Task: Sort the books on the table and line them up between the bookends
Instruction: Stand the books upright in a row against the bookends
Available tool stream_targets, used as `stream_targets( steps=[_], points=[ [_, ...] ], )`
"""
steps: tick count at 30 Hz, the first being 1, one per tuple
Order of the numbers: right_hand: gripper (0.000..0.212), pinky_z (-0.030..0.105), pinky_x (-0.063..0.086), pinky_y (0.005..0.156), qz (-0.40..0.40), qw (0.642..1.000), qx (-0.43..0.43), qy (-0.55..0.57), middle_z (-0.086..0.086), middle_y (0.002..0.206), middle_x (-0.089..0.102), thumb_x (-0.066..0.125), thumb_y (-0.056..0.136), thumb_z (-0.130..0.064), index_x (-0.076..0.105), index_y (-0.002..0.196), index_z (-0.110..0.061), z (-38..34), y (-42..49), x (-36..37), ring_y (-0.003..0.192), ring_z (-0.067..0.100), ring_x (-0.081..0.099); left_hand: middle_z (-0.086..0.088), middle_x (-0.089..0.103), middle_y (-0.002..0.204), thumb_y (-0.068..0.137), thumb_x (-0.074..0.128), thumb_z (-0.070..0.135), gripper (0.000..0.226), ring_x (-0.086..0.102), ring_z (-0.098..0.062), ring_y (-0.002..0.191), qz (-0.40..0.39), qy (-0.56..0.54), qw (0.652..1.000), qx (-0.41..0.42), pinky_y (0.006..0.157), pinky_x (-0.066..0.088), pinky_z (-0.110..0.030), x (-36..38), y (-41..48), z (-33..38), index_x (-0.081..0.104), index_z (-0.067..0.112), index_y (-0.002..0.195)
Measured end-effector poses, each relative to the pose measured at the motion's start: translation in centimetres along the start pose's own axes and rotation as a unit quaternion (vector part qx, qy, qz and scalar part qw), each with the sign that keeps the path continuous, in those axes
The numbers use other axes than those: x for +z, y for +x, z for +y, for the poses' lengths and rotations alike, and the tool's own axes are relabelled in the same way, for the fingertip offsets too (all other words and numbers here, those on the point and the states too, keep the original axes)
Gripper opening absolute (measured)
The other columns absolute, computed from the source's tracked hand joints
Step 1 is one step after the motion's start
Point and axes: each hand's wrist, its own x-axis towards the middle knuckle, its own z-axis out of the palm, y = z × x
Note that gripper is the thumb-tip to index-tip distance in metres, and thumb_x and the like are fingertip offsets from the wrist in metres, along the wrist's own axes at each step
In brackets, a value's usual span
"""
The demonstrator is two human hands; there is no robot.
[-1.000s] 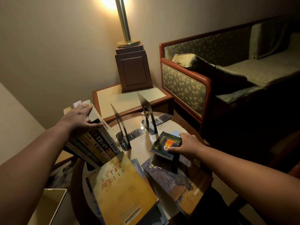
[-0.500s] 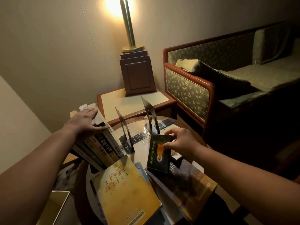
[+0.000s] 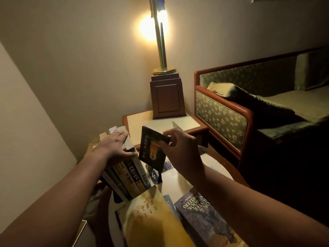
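Since half a second before, we had raised the small dark book point(image 3: 152, 150) higher, away from the purple book point(image 3: 201, 216) lying at the tabletop's point(image 3: 179, 182) near edge. Our right hand point(image 3: 179, 147) pinched its upper right corner, thumb on the cover. The book hung upright just right of the leaning row of books point(image 3: 130, 175) at the left edge. Our left hand point(image 3: 115, 145) lay flat on the row's top, fingers straight, thumb against its right side. A bookend point(image 3: 175, 124) tip showed above the right hand.
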Motion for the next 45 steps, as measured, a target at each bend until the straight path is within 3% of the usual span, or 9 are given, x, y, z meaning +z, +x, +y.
stream_targets(
  steps=[3, 7, 10, 17, 22, 25, 29, 35, 45],
  points=[
    [0.024, 0.013, 0.056, 0.063, 0.008, 1.000, 0.001, -0.006, 0.003, 0.093, 0.074, 0.073, 0.084, -0.027, 0.069, 0.099, -0.008, 0.1, -0.1, 2.3, 0.082, 0.004, 0.069, -0.002, 0.010, 0.165, 0.076, 0.057, 0.074, 0.108, 0.007, -0.021, 0.152, 0.001, 0.003, 1.000, 0.003, 0.122, 0.013, -0.041, 0.1, 0.1, -0.1, 0.014, 0.017, 0.157],
    [0.019, -0.002, 0.044, 0.064, 0.003, 0.999, 0.003, -0.032, 0.005, 0.093, 0.075, 0.080, 0.081, -0.012, 0.070, 0.097, -0.007, 1.6, -1.0, 5.0, 0.079, 0.011, 0.072, -0.002, 0.011, 0.165, 0.076, 0.058, 0.074, 0.108, 0.007, -0.021, 0.152, 0.007, -0.003, 1.000, 0.004, 0.123, 0.014, -0.042, 0.2, 0.2, -0.3, 0.014, 0.017, 0.157],
    [0.019, 0.000, 0.046, 0.064, -0.016, 1.000, 0.012, -0.007, 0.006, 0.093, 0.074, 0.079, 0.082, -0.014, 0.069, 0.097, -0.007, 2.5, -2.3, 6.8, 0.082, 0.008, 0.070, -0.002, 0.010, 0.165, 0.078, 0.059, 0.072, 0.107, 0.005, -0.022, 0.152, 0.013, -0.008, 1.000, 0.010, 0.122, 0.011, -0.042, 0.1, 0.1, -0.3, 0.014, 0.017, 0.157],
    [0.014, 0.012, 0.052, 0.065, -0.149, 0.984, 0.094, 0.000, -0.005, 0.094, 0.071, 0.070, 0.090, -0.023, 0.065, 0.103, -0.019, 4.9, -6.0, 10.5, 0.083, 0.006, 0.067, -0.002, 0.013, 0.165, 0.078, 0.062, 0.070, 0.106, 0.005, -0.022, 0.152, 0.022, -0.015, 1.000, 0.011, 0.121, 0.011, -0.042, 0.2, 0.0, -0.4, 0.015, 0.017, 0.157],
    [0.024, 0.035, 0.056, 0.087, -0.262, 0.945, 0.197, -0.003, 0.000, 0.109, 0.070, 0.066, 0.093, -0.018, 0.064, 0.116, -0.019, 5.8, -7.2, 10.6, 0.096, 0.014, 0.066, -0.001, 0.013, 0.165, 0.076, 0.061, 0.073, 0.108, 0.005, -0.022, 0.152, 0.023, -0.019, 1.000, 0.003, 0.121, 0.013, -0.044, 0.6, 0.2, -0.6, 0.015, 0.019, 0.157],
    [0.039, 0.028, 0.050, 0.092, -0.315, 0.922, 0.225, 0.012, 0.002, 0.123, 0.066, 0.065, 0.093, -0.019, 0.057, 0.131, -0.021, 6.0, -7.6, 10.3, 0.110, 0.018, 0.062, -0.002, 0.012, 0.165, 0.077, 0.061, 0.071, 0.107, 0.005, -0.023, 0.152, 0.025, -0.020, 0.999, 0.005, 0.121, 0.012, -0.044, 0.5, 0.1, -0.4, 0.015, 0.018, 0.157],
    [0.063, 0.012, 0.045, 0.073, -0.409, 0.855, 0.317, 0.034, 0.007, 0.129, 0.060, 0.068, 0.090, -0.015, 0.038, 0.146, -0.022, 7.2, -8.4, 11.0, 0.114, 0.019, 0.059, -0.002, 0.013, 0.165, 0.078, 0.063, 0.069, 0.106, 0.005, -0.023, 0.152, 0.026, -0.025, 0.999, 0.008, 0.121, 0.012, -0.043, 0.4, 0.0, -0.2, 0.015, 0.017, 0.157],
    [0.073, 0.042, 0.055, 0.094, -0.413, 0.827, 0.361, 0.122, 0.007, 0.134, 0.056, 0.070, 0.083, -0.002, 0.039, 0.145, -0.025, 8.3, -8.1, 12.2, 0.123, 0.024, 0.056, -0.002, 0.013, 0.165, 0.078, 0.063, 0.069, 0.105, 0.005, -0.023, 0.152, 0.029, -0.022, 0.999, 0.009, 0.121, 0.012, -0.044, 0.4, 0.1, -0.2, 0.016, 0.018, 0.157],
    [0.061, 0.042, 0.056, 0.091, -0.427, 0.811, 0.375, 0.137, 0.006, 0.128, 0.058, 0.070, 0.084, -0.007, 0.046, 0.138, -0.021, 8.8, -7.6, 12.4, 0.115, 0.024, 0.061, -0.003, 0.012, 0.165, 0.078, 0.063, 0.068, 0.105, 0.006, -0.023, 0.152, 0.024, -0.019, 0.999, 0.010, 0.121, 0.012, -0.044, 0.2, -0.1, -0.1, 0.015, 0.018, 0.157]
  ],
)
